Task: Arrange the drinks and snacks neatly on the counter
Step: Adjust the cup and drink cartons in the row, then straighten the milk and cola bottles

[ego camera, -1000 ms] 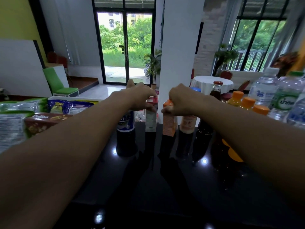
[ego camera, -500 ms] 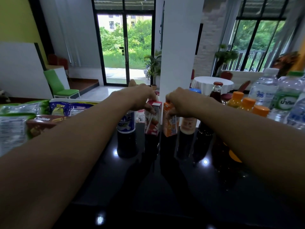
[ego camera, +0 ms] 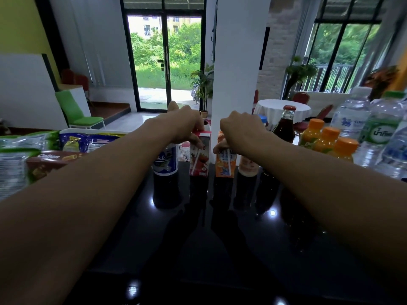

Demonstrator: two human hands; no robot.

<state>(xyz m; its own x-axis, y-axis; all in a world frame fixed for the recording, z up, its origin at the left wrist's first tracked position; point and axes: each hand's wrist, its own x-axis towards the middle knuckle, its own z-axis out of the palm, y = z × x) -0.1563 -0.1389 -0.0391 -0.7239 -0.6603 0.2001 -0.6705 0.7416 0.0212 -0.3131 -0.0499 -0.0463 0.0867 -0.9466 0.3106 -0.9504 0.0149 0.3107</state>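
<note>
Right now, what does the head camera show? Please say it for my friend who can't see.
A person's left hand grips a red carton and the right hand an orange carton, side by side on a black counter. Snack packets lie at left; orange-capped bottles and water bottles stand at right.

Counter: the black counter (ego camera: 198, 243) is shiny and fills the lower half of the frame, with small bright light spots on it.
Middle row: a blue and white drink (ego camera: 165, 160), a red carton (ego camera: 199, 158), an orange carton (ego camera: 225, 164) and a small pink bottle (ego camera: 248, 165) stand side by side.
Right side: a dark bottle (ego camera: 285, 126) with a red cap, then three orange juice bottles (ego camera: 326, 139) close together, then clear water bottles (ego camera: 352, 115) at the right edge.
Left side: green snack bags (ego camera: 13, 164), a brown snack box (ego camera: 48, 161), and a blue snack bag (ego camera: 88, 142) behind it.
</note>
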